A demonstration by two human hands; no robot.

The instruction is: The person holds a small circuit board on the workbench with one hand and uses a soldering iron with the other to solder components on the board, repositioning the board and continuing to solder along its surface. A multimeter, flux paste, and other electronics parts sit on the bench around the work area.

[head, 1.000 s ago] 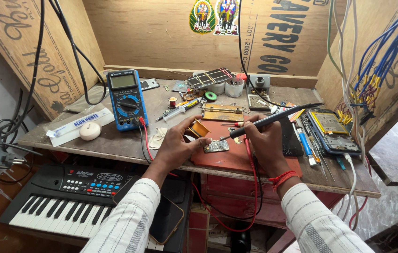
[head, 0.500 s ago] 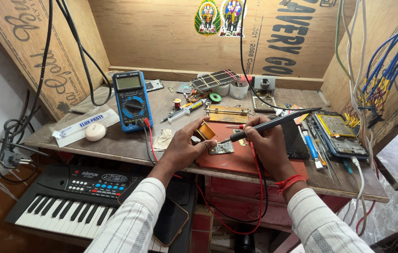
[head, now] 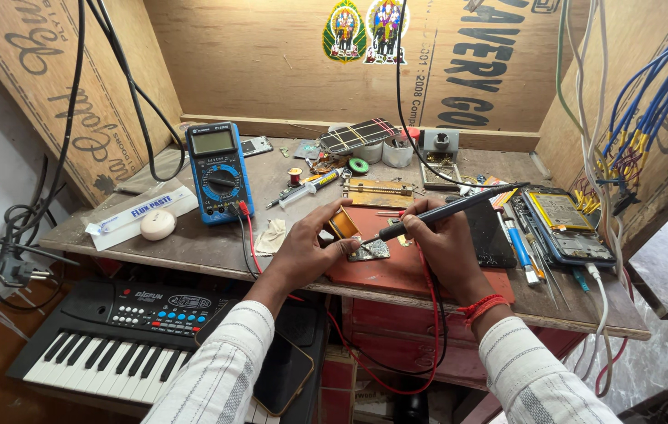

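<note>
The right hand (head: pixel 444 239) has its grip clamped on a black soldering iron (head: pixel 444 213), whose long axis runs from far right down to near left, tip on the small circuit board (head: pixel 371 250). The left hand (head: pixel 306 253) pins that board's left edge with fingers together on the red mat (head: pixel 397 275), mid-tabletop (head: pixel 192 247), right of the blue meter (head: pixel 220 171).

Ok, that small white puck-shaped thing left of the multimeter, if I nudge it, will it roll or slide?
The white puck lies flat on the wooden bench, so it would probably slide rather than roll. Its rounded edge suggests it could roll if tipped on its side. It looks small and probably light; the flux paste box close beside it might block a push that way.
</note>
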